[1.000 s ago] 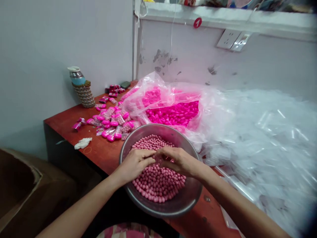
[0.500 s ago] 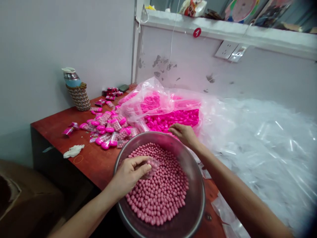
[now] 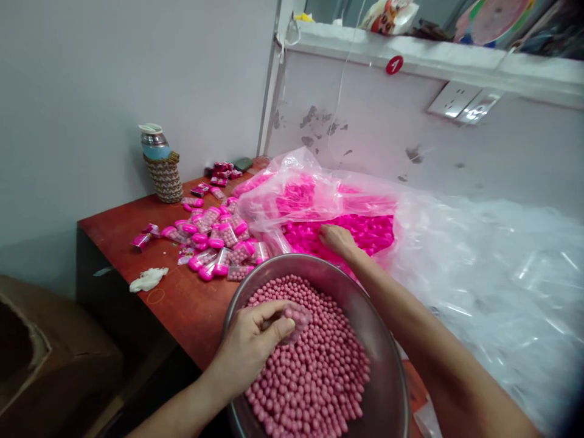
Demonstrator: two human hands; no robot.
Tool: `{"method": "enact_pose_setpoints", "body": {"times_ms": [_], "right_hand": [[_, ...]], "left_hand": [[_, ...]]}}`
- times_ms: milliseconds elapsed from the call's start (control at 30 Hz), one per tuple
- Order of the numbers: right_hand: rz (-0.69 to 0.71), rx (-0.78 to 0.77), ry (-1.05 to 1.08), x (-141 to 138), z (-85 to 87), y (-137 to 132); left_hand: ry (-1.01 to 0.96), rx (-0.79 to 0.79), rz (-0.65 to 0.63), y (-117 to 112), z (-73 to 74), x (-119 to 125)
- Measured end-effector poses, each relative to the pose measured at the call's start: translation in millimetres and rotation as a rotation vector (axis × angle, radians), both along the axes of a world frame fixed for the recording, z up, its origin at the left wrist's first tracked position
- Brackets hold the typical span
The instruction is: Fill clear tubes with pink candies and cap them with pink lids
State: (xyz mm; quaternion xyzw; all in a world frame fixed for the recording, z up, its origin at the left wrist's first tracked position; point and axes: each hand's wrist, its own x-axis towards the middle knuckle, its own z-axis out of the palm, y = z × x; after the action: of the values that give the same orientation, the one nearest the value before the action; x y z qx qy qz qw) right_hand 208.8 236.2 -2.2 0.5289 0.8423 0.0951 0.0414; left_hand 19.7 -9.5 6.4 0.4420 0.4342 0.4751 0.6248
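A steel bowl (image 3: 387, 371) full of small pink balls (image 3: 319, 377) sits at the table's near edge. My left hand (image 3: 255, 340) hovers over the balls and pinches a small clear plastic tube (image 3: 296, 317) filled with them. My right hand (image 3: 336, 238) reaches past the bowl into an open clear bag of bright pink caps (image 3: 365, 228), fingers down among the caps. Whether it grips one is hidden. Left of the bag lies a heap of filled tubes with pink caps (image 3: 214, 240).
The red wooden table (image 3: 182, 298) ends at the left, beside a brown cardboard box (image 3: 41, 359). A bottle in a woven sleeve (image 3: 160, 164) stands by the wall. A white scrap (image 3: 148, 278) lies near the edge. Piled clear plastic tubes (image 3: 502, 274) fill the right.
My hands parted over the bowl. The right hand went forward into the bag of pink caps, while the left stayed over the balls holding the filled tube. The camera shifted left.
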Motion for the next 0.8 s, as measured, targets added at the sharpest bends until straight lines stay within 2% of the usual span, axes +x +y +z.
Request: {"method": "enact_pose_setpoints", "body": {"times_ms": [100,167,200,267,333,433,567,700,800], "right_hand": [[-0.018,0.061,0.053,6.1,21.8,-31.2],[0.048,0.069,0.113,6.5,38.3,-64.4],[0.128,0.057,0.201,5.4,45.9,-83.3],[0.259,-0.074,0.373,2.0,57.7,-121.0],[0.27,-0.237,0.567,-1.1,62.8,-152.7],[0.15,-0.512,0.894,-2.0,58.0,-181.3],[0.059,-0.871,1.248,-2.3,41.4,-196.0],[-0.012,-1.105,1.506,-7.7,28.0,-203.6],[-0.106,-1.277,1.578,-9.7,22.7,-206.2]], "left_hand": [[-0.061,0.009,0.07,-0.5,1.6,-1.1],[-0.105,0.009,0.119,-0.3,0.9,-1.5],[-0.123,0.008,0.138,-0.2,0.3,-1.5],[-0.139,0.02,0.173,0.0,-0.7,-1.1],[-0.137,0.037,0.201,-0.6,-0.6,-0.5],[-0.137,0.029,0.195,-2.8,1.5,0.8],[-0.134,0.028,0.138,-6.4,2.7,2.0],[-0.056,0.131,0.052,-9.3,-0.2,1.2],[0.012,0.194,0.0,-11.9,-0.9,-0.5]]}}
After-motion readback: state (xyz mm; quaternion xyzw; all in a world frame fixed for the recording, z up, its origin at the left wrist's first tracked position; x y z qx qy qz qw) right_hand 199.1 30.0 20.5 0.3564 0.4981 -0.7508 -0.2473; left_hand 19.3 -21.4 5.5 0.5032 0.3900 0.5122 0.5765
